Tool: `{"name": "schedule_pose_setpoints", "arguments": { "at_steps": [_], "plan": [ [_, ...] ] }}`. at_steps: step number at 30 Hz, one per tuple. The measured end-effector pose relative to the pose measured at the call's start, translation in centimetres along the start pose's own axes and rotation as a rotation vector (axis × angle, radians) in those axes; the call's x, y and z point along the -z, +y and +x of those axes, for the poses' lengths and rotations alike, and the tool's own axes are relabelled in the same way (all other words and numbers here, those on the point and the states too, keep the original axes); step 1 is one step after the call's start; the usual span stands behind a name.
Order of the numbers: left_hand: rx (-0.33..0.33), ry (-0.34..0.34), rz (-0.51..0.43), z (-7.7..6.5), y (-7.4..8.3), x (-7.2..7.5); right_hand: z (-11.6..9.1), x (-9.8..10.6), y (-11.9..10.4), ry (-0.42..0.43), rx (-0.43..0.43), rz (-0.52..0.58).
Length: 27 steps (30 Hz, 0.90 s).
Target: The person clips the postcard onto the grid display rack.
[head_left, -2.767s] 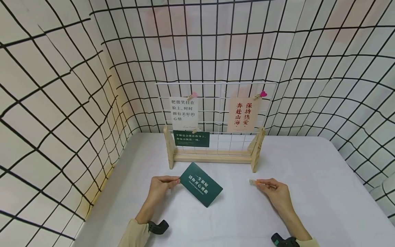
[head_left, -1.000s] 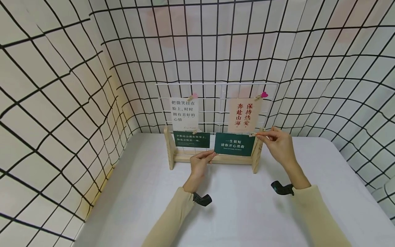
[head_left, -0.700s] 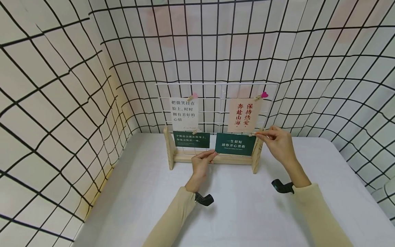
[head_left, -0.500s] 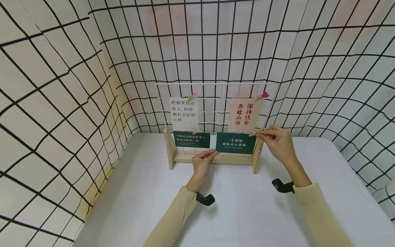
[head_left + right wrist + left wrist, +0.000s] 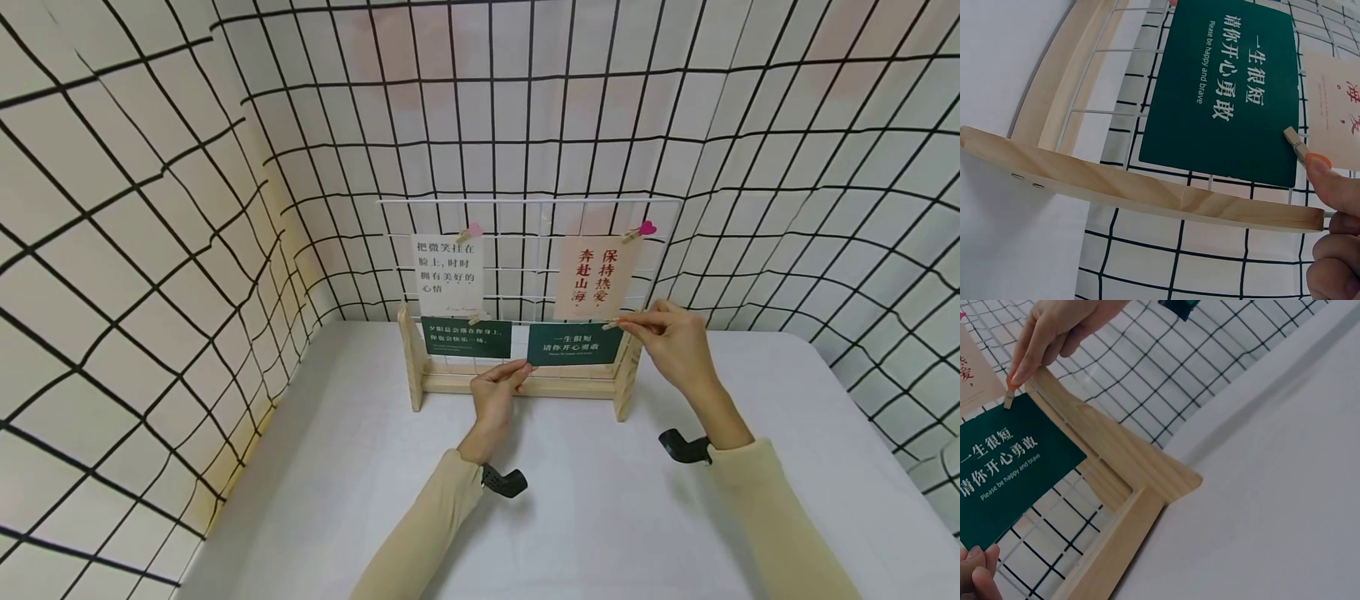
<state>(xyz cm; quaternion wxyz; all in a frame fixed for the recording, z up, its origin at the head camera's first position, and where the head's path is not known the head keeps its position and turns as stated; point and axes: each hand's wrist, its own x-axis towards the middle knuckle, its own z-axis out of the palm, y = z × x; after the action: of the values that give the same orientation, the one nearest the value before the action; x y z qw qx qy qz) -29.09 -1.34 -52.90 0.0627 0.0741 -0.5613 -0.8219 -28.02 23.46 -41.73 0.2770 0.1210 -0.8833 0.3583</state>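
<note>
My left hand [image 5: 495, 396] pinches the lower left corner of a dark green card [image 5: 573, 345] with white lettering, held against the lower right of a white wire grid rack. In my right hand [image 5: 675, 342], thumb and fingers grip a small wooden clothespin [image 5: 1296, 144] with an orange piece at its held end. The clothespin's tip overlaps the green card's upper corner, as the left wrist view also shows. Just above hangs a pale pink card [image 5: 595, 277] with red writing. Only fingertips of the left hand [image 5: 979, 572] show in its own wrist view.
The rack stands on a wooden base [image 5: 525, 387] with upright end posts [image 5: 625, 371]. A white card [image 5: 448, 275] and another green card [image 5: 467, 339] hang at its left, held by clothespins. Black-lined white grid walls enclose the white tabletop [image 5: 570, 500].
Both hands have risen from low over the table to the rack, bringing the green card and clothespin together there. Over the last second the card has levelled out and shifted slightly right.
</note>
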Motion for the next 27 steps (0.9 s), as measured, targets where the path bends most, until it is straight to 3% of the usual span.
{"name": "schedule_pose_setpoints", "arguments": {
  "at_steps": [7,16,27],
  "plan": [
    [0.0,0.015,0.043,0.0,0.32,-0.08,0.19,0.05,-0.19,-0.025,0.0,-0.025],
    [-0.059,0.033,0.056,0.22,0.69,-0.22,0.63,-0.03,-0.31,-0.034,0.033,-0.054],
    [-0.107,0.039,0.092,0.1,0.47,-0.56,0.68,0.62,-0.08,-0.107,-0.033,0.002]
  ]
}}
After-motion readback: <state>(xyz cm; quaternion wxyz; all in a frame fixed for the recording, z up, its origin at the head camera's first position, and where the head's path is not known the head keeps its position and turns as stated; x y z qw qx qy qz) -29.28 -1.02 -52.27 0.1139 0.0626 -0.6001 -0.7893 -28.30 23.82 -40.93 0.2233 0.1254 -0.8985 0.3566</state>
